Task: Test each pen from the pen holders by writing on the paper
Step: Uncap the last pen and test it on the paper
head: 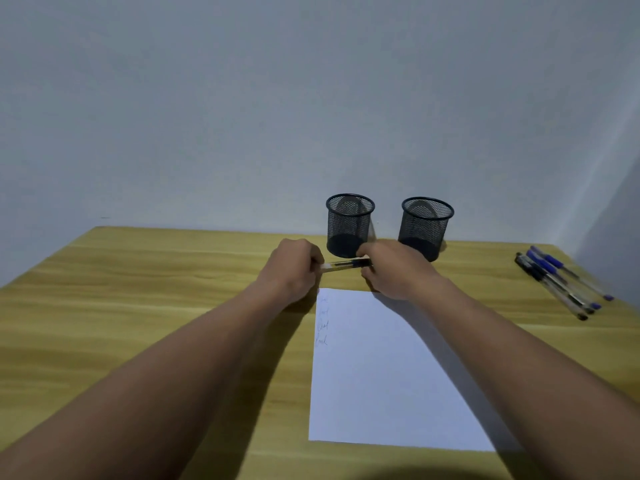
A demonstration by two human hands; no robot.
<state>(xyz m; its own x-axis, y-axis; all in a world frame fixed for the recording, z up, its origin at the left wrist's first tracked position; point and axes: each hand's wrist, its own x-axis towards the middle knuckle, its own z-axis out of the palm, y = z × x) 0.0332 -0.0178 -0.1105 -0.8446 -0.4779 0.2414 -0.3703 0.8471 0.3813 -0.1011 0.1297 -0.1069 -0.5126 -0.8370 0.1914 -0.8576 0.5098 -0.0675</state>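
Observation:
A clear-barrelled pen [343,265] with a dark cap end is held level above the table, just beyond the paper's far edge. My left hand [291,268] grips its left end and my right hand [391,268] grips its right, capped end. The white paper [388,375] lies flat under my forearms, with several short handwritten scribbles along its upper left margin. Two black mesh pen holders stand behind my hands: the left holder [349,225] and the right holder [425,228]. No pens show inside either one.
Several capped pens [561,282], blue and black, lie side by side at the right end of the wooden table [138,289]. A plain wall rises right behind the holders. The table's far edge runs along that wall.

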